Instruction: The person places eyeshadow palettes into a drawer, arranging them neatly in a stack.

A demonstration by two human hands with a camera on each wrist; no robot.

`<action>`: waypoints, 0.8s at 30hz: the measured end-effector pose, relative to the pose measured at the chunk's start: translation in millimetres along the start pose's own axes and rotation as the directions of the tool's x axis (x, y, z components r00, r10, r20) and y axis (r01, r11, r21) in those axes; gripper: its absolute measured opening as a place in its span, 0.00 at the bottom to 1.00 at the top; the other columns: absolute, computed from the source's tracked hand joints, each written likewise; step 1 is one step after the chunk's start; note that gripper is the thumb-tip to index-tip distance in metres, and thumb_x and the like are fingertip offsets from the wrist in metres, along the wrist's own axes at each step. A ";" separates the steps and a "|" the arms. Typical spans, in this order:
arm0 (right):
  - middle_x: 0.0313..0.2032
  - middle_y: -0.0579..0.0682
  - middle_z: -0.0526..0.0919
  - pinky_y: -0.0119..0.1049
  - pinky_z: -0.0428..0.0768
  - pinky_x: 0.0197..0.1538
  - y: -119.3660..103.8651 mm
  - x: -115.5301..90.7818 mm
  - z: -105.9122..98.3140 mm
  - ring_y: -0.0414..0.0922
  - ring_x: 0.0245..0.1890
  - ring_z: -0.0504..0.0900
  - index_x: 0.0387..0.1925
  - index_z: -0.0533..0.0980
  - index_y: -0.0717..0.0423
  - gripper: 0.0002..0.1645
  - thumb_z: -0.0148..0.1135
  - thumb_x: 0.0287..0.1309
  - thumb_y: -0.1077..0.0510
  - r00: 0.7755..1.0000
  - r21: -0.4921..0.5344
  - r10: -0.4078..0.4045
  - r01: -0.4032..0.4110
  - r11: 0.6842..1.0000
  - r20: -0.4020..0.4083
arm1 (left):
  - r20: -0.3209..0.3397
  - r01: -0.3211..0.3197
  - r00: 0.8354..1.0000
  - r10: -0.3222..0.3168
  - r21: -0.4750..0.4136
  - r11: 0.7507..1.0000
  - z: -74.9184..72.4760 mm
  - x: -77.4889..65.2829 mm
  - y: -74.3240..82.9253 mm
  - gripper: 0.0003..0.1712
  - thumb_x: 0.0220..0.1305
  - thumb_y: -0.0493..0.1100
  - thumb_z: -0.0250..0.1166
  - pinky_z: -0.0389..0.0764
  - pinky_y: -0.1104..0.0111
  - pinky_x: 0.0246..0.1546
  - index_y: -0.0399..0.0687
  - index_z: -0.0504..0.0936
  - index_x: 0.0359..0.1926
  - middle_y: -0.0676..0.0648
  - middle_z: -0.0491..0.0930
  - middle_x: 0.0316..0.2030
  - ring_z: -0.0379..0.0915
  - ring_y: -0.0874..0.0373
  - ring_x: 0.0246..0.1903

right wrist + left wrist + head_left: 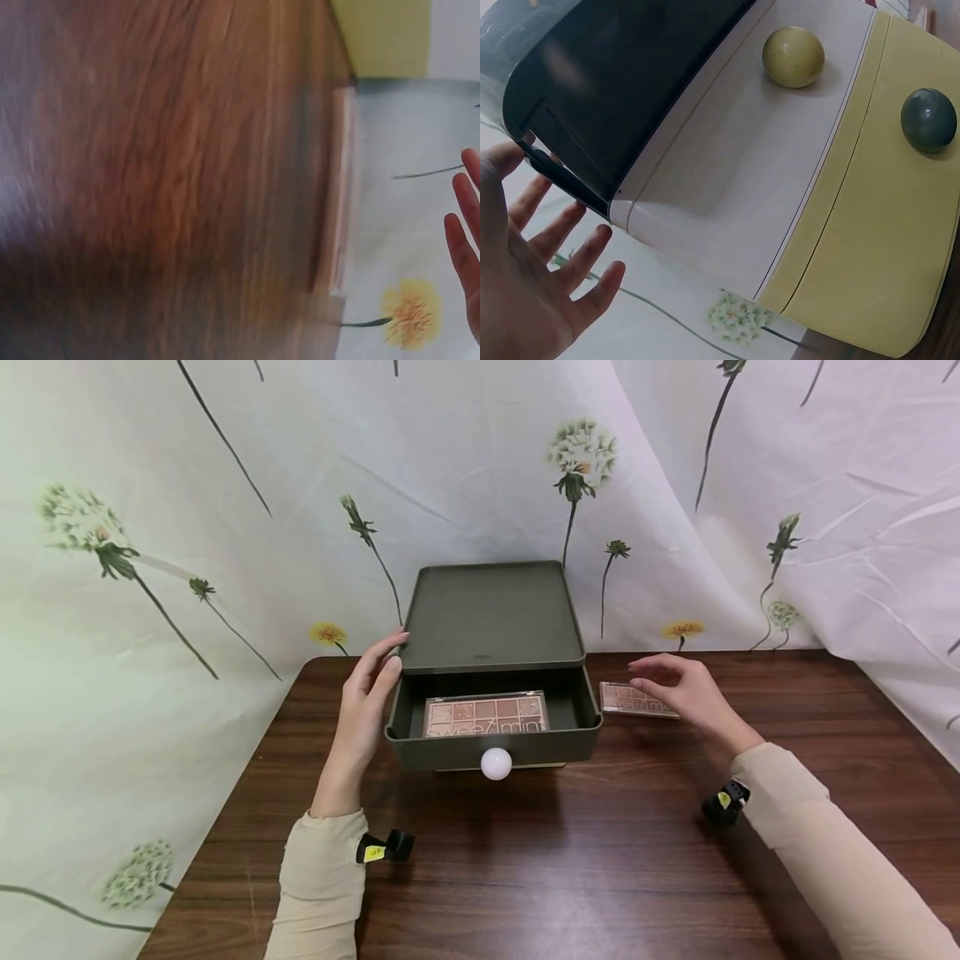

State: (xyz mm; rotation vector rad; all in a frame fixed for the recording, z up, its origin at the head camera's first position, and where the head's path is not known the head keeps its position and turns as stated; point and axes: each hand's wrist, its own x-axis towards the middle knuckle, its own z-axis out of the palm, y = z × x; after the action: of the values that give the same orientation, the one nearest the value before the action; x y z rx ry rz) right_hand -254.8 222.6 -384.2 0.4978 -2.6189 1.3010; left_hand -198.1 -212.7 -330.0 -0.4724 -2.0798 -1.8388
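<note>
A stacked drawer box (495, 618) with a dark green top stands on the table, its top drawer (450, 752) pulled out. Inside that drawer lies an eyeshadow palette (486, 714) with a clear lid, its front edge hidden by the drawer wall. My left hand (363, 710) touches the box's left side near the top drawer; the left wrist view shows its fingers (562, 225) spread. Right of the box, a second eyeshadow palette (630, 700) lies flat on the table. My right hand (690, 693) is over its right end, fingers extended and holding nothing.
A white knob (496, 764) sticks out from the top drawer. Below it are a white drawer (727, 150) with a yellow knob (793, 57) and a yellow drawer (855, 225) with a dark green knob (928, 120). A dandelion-print cloth (480, 460) hangs behind the wooden table (487, 877).
</note>
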 end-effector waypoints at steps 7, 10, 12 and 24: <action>0.54 0.57 0.82 0.50 0.74 0.53 17.7 8.1 -0.6 0.54 0.56 0.77 0.55 0.80 0.56 0.21 0.67 0.64 0.53 0.998 -0.064 0.035 -0.031 0.997 0.060 | 0.001 0.003 1.000 -0.003 0.009 1.000 0.0 0.4 0.1 0.23 0.77 0.43 0.51 0.62 0.65 0.64 0.44 0.72 0.68 0.54 0.67 0.68 0.61 0.60 0.66; 0.56 0.60 0.80 0.56 0.73 0.55 21.8 9.2 -0.8 0.58 0.59 0.74 0.58 0.78 0.59 0.23 0.67 0.64 0.54 0.992 -0.040 0.081 -0.077 0.996 0.099 | 0.003 0.005 1.000 -0.005 0.014 1.000 -0.3 0.2 0.0 0.23 0.77 0.44 0.51 0.62 0.65 0.64 0.45 0.72 0.68 0.54 0.67 0.69 0.61 0.60 0.67; 0.57 0.62 0.78 0.58 0.72 0.56 24.8 10.0 -0.5 0.59 0.60 0.73 0.60 0.76 0.61 0.26 0.67 0.64 0.55 0.985 -0.026 0.110 -0.108 0.994 0.134 | 0.003 0.002 1.000 -0.002 0.015 1.000 -0.4 0.1 -0.2 0.23 0.77 0.44 0.51 0.63 0.65 0.64 0.45 0.72 0.68 0.54 0.67 0.69 0.61 0.60 0.67; 0.61 0.69 0.72 0.59 0.67 0.63 41.1 16.7 8.2 0.65 0.63 0.68 0.62 0.71 0.71 0.34 0.72 0.57 0.61 0.955 -0.069 0.094 -0.077 0.995 0.281 | 0.002 0.005 1.000 -0.005 0.012 1.000 -0.4 0.5 -0.5 0.23 0.77 0.44 0.51 0.63 0.64 0.64 0.46 0.72 0.68 0.55 0.67 0.68 0.61 0.60 0.66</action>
State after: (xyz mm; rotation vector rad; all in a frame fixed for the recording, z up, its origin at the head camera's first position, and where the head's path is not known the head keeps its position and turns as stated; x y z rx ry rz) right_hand -285.6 235.5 -414.5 0.6095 -2.9328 1.2579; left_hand -198.8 -213.1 -330.1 -0.4668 -2.0935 -1.8284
